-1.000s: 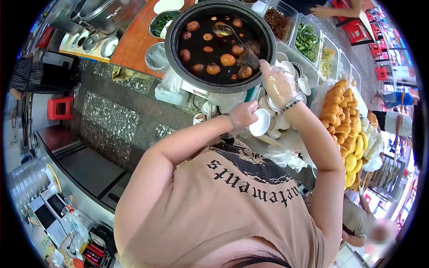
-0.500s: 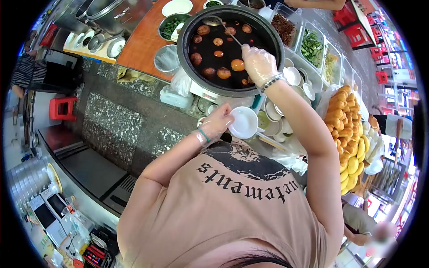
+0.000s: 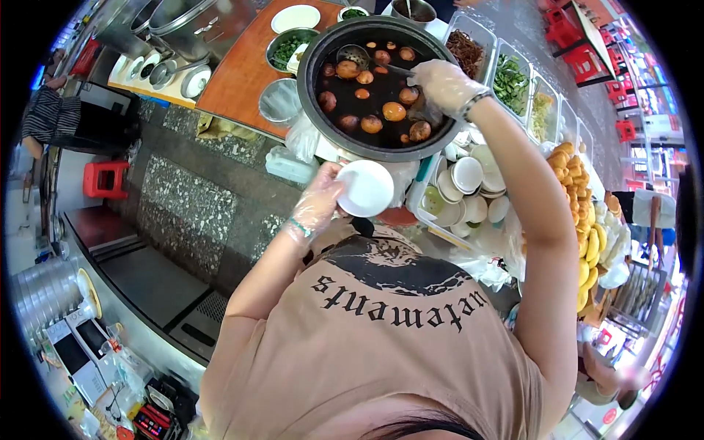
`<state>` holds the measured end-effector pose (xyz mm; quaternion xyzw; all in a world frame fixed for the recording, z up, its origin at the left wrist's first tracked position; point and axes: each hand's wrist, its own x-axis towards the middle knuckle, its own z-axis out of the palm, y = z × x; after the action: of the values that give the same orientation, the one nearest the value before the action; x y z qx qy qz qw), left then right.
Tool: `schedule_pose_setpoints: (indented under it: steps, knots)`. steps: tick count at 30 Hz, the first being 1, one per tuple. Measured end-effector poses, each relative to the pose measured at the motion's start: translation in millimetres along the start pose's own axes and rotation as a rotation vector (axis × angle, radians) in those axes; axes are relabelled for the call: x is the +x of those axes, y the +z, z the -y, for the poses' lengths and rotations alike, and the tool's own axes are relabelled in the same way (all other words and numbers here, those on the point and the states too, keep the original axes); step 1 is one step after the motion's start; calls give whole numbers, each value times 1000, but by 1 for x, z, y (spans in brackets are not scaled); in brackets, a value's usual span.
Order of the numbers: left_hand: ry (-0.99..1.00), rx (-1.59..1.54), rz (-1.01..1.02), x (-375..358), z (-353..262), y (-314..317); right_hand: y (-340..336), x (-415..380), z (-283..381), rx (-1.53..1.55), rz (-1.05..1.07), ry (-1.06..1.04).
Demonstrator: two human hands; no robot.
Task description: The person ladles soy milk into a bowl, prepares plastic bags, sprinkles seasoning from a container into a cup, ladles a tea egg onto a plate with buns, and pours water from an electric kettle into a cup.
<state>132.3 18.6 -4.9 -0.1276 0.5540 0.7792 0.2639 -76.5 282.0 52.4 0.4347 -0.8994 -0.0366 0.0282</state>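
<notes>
My right hand (image 3: 444, 88), in a clear plastic glove, is closed round the handle of a perforated ladle (image 3: 353, 56) above the right side of a large dark pot (image 3: 306, 110). The ladle's head sits in the dark broth at the pot's upper left. Several brown eggs (image 3: 394, 111) float around it. In front of the pot, my gloved left hand (image 3: 320, 199) grips a small white bowl (image 3: 367, 189) by its left side. No food shows in the bowl.
Right of the pot stand a tub of stacked bowls (image 3: 467, 176), trays of shredded toppings (image 3: 465, 53) and green vegetables (image 3: 510, 79), and piled fried dough sticks (image 3: 576, 172). On the left, a wooden table (image 3: 235, 81) carries a bowl of chopped greens (image 3: 284, 50).
The ladle's head has moved down from the pot's back rim, farther into the broth. My right hand has shifted right. My left hand has brought the bowl leftward and slightly up.
</notes>
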Motion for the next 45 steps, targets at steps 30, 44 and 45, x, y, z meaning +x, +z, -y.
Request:
schedule_pose_setpoints:
  steps: [30,44,45]
  knots:
    - [128,-127,-177,-11,-39,-58,-74,-51,70,746,248,472]
    - [232,62,-208,11,-56,-51,-49,-130,34,340,-158,-33]
    - [224,83,-196,16,-58,-50,-57,-132,40,636,-8,281]
